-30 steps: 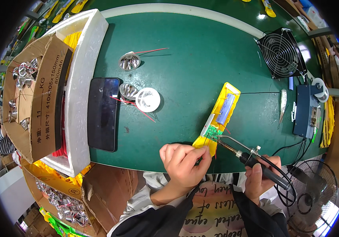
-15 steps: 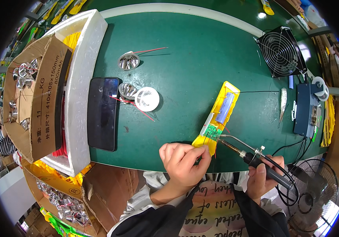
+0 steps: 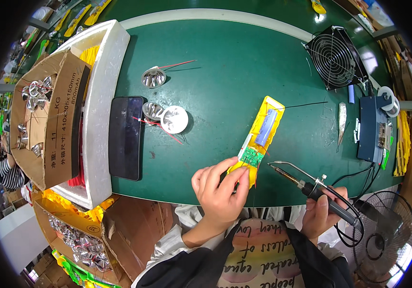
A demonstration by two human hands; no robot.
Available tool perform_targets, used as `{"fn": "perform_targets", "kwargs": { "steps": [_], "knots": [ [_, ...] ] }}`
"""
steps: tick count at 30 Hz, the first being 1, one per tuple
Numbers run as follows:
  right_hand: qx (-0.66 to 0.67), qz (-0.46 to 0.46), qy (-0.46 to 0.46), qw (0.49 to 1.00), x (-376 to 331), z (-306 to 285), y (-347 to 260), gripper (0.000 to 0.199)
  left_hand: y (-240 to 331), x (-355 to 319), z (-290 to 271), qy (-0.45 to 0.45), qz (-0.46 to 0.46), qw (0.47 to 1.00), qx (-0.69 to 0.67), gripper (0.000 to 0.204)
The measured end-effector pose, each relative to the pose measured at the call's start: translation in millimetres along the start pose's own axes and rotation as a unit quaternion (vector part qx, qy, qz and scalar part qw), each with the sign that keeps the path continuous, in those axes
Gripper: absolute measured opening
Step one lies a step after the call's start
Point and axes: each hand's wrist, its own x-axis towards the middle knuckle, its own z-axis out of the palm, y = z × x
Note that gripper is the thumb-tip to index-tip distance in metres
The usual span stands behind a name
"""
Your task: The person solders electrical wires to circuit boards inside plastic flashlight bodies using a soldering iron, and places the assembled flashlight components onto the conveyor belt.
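A long yellow plastic housing point(image 3: 273, 106) lies slantwise on the green bench, carrying a blue cylindrical battery point(image 3: 266, 127) and a small green circuit board point(image 3: 251, 156). A black wire stretches right from its far end. My left hand point(image 3: 221, 192) grips the housing's near end, with fingertips beside the board; the exact contact is partly hidden. In my right hand point(image 3: 322, 213) is a soldering iron point(image 3: 311, 191) with a thin metal feed tube clamped along it. Its tip points left, just right of the board and apart from it.
Several silver reflector cups point(image 3: 153, 78) with red wires sit left of centre, beside a black phone point(image 3: 126, 139). A white foam box point(image 3: 101, 125) and a cardboard box point(image 3: 61, 125) of reflectors line the left. At right stand a black fan point(image 3: 334, 58), a blue-grey soldering station point(image 3: 371, 129) and a solder spool point(image 3: 388, 102).
The soldering iron's tip has drawn away from the circuit board to the right. My left fingers have shifted up along the housing toward the board, and the housing has moved slightly left.
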Motion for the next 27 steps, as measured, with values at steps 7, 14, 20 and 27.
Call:
{"fn": "perform_targets", "kwargs": {
  "steps": [7,14,20,27],
  "knots": [
    [0.052,0.018,0.008,0.998,-2.9,-15.3,12.9,0.014,-0.4,-4.8,1.3,-0.010,0.000,0.999,0.033,0.016],
    [0.126,0.005,0.038,0.991,6.5,-46.2,34.2,0.010,31.2,34.4,-21.8,-0.159,-0.083,0.984,0.017,0.042],
    [0.125,0.002,0.095,0.988,23.2,-58.6,62.9,0.013,50.7,78.9,-9.5,-0.339,-0.042,0.915,0.216,0.048],
    [0.187,0.015,0.205,0.961,22.0,-59.1,78.5,0.021,28.7,221.5,1.1,-0.281,0.059,0.912,0.295,0.040]
  ]
}}
